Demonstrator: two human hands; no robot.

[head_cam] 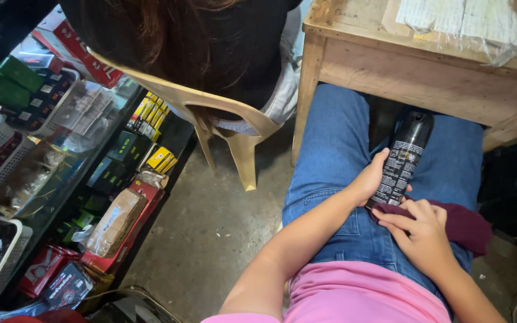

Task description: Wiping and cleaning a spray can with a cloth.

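Black spray can held on the lap, dark red cloth at its bottom end.

Sitting down, blue jeans [336, 155] and pink top [360, 293] seen from above. Left hand [371, 178] wrapped around the side of the black spray can [403, 158], holding it lying along the right leg, cap end pointing toward the wooden worktop [414, 72]. Right hand [421, 230] with fingers curled and pressing on the dark red cloth [465, 224], right at the can's bottom end. Cloth touching only the bottom so far; most of the can not covered by it. Cap on the can. Looks like wiping only just begun, with most of the can left. Another person on a tan plastic chair [234, 125] just ahead.
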